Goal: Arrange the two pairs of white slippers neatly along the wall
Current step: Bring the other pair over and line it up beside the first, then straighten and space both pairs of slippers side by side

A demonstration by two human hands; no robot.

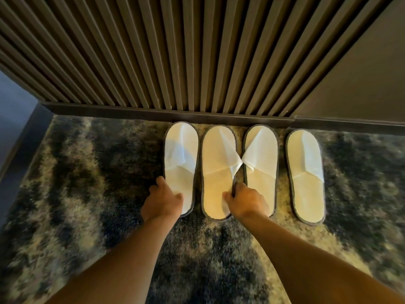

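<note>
Carpet meets slatted wall. Left hand grips the outer slipper, right hand pinches the second slipper; nudge heels level, gaps even.

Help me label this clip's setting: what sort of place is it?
Probably a hotel room or its entry. Four disposable-looking white slippers line the baseboard of a ribbed dark wall panel on patterned carpet.
</note>
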